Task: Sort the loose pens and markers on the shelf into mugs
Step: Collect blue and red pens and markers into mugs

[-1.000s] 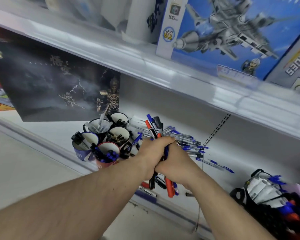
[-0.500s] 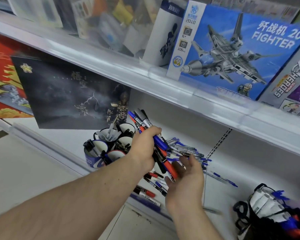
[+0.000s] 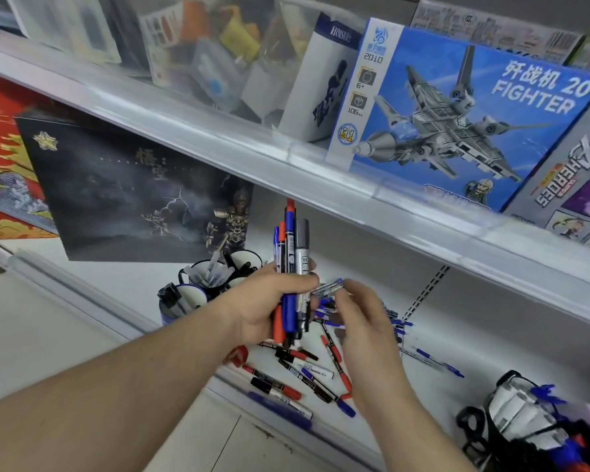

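A: Which way does the upright bundle of red, blue, black and grey markers (image 3: 292,267) point?

B: Its long axis stands nearly vertical, just right of the cluster of white-lined mugs (image 3: 205,284). A red tip is topmost, close under the edge of the white upper shelf. The left hand (image 3: 269,301) has its grip wrapped tight round the middle of the bundle, so caps show above the fist and barrel ends below it.

A: And the right hand (image 3: 361,318)?

B: Just right of the bundle. Its fingertips pinch a thin blue-capped pen (image 3: 331,287) that lies almost level, one end towards the bundle.

A: The rest of the pens?

B: Loose red, blue and black markers (image 3: 300,373) lie crossed at all angles on the white lower shelf (image 3: 116,277), below and right of the mugs. Thin blue pens (image 3: 433,359) lie farther right. The mugs already hold some pens standing upright.

A: Any writing?

B: The blue aeroplane box (image 3: 474,114) above the mugs reads "FIGHTER", "20", "2010", "6+" and "106". The grey box (image 3: 559,185) beside it reads "HEROES". The white box (image 3: 324,80) left of it carries a word too blurred to read. The black box with lightning art (image 3: 123,192) behind the mugs bears pale characters.
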The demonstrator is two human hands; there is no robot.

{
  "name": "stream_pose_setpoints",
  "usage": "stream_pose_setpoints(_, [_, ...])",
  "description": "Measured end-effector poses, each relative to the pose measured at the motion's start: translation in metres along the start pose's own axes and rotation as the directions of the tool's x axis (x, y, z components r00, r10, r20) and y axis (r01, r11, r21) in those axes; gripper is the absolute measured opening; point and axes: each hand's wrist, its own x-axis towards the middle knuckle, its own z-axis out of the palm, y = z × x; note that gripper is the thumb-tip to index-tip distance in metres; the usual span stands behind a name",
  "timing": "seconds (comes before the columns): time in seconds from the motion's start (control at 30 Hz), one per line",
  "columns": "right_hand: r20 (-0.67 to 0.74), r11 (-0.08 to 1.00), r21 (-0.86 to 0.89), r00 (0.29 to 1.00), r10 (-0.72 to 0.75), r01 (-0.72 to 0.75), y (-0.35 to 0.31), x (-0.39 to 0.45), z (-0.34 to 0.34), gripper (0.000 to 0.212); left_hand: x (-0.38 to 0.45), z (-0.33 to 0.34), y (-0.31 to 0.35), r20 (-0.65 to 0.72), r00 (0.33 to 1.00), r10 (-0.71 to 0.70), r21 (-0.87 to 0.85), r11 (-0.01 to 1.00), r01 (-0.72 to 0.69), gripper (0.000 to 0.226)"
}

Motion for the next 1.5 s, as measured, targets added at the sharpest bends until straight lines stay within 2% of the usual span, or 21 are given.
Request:
stream_pose_setpoints(0.1, [0.053,0.977,-0.145,0.987,-0.149,0.155,-0.019,0.003,-0.007,0.029,-0.007,-0.017,0.002,0.100,0.993,-0.069,0.111,0.992,0.058,0.032])
stream_pose_setpoints(0.17, [0.113,0.942,-0.277,0.980,-0.163,0.188,-0.018,0.007,0.000,0.036,-0.010,-0.023,-0.002,0.129,0.988,-0.082,0.159,0.985,0.061,0.025])
stream_pose_setpoints(0.23, [0.176,0.892,-0.389,0.969,-0.175,0.232,-0.016,0.008,0.013,0.051,-0.012,-0.026,-0.007,0.173,0.982,-0.080,0.204,0.978,0.044,0.018])
stream_pose_setpoints(0.3, [0.211,0.873,-0.413,0.960,-0.186,0.260,-0.013,0.010,0.026,0.058,-0.014,-0.027,-0.011,0.200,0.976,-0.088,0.249,0.968,0.036,0.005])
stream_pose_setpoints(0.37, [0.206,0.880,-0.399,0.960,-0.188,0.258,-0.011,0.011,0.035,0.049,-0.016,-0.031,-0.012,0.190,0.975,-0.113,0.256,0.965,0.062,0.006])
stream_pose_setpoints(0.4, [0.195,0.892,-0.383,0.965,-0.178,0.242,-0.010,0.012,0.037,0.043,-0.017,-0.035,-0.012,0.197,0.971,-0.137,0.246,0.965,0.086,0.002])
stream_pose_setpoints(0.53, [0.147,0.949,-0.280,0.984,-0.104,0.142,-0.004,0.016,0.040,0.029,-0.024,-0.047,-0.006,0.190,0.961,-0.202,0.241,0.958,0.154,0.039])
stream_pose_setpoints(0.67, [0.047,1.000,0.013,0.999,0.017,-0.018,0.000,0.019,0.043,0.027,-0.030,-0.056,0.003,0.088,0.979,-0.182,0.243,0.957,0.156,0.023])
stream_pose_setpoints(0.77, [0.008,0.971,0.225,0.996,0.087,-0.087,0.005,0.020,0.048,0.033,-0.034,-0.073,0.012,-0.004,0.990,-0.144,0.209,0.968,0.142,0.027])
stream_pose_setpoints(0.87, [-0.032,0.933,0.346,0.992,0.119,-0.100,0.009,0.020,0.056,0.033,-0.041,-0.091,0.022,-0.109,0.992,-0.070,0.168,0.982,0.088,0.021])
stream_pose_setpoints(0.97, [-0.111,0.916,0.391,0.984,0.142,-0.088,0.014,0.027,0.068,0.028,-0.054,-0.112,0.035,-0.186,0.982,-0.010,0.151,0.988,0.039,0.017])
stream_pose_setpoints(1.03, [-0.156,0.930,0.359,0.978,0.138,-0.074,0.023,0.036,0.079,0.024,-0.060,-0.130,0.041,-0.278,0.960,0.027,0.161,0.987,0.018,0.015])
stream_pose_setpoints(1.17, [-0.182,0.974,0.221,0.980,0.084,-0.043,0.043,0.061,0.108,0.023,-0.070,-0.161,0.040,-0.493,0.865,0.096,0.175,0.984,-0.009,0.015])
stream_pose_setpoints(1.27, [-0.171,0.999,0.042,0.985,0.025,-0.018,0.061,0.081,0.135,0.028,-0.073,-0.173,0.039,-0.548,0.829,0.112,0.136,0.990,-0.044,0.016])
stream_pose_setpoints(1.37, [-0.113,0.983,-0.176,0.991,-0.067,0.046,0.078,0.100,0.163,0.026,-0.073,-0.180,0.039,-0.580,0.806,0.114,0.077,0.993,-0.085,0.019])
stream_pose_setpoints(1.5, [0.061,0.905,-0.393,0.986,-0.152,0.164,0.098,0.116,0.189,0.016,-0.067,-0.188,0.038,-0.616,0.781,0.101,0.013,0.993,-0.118,0.020])
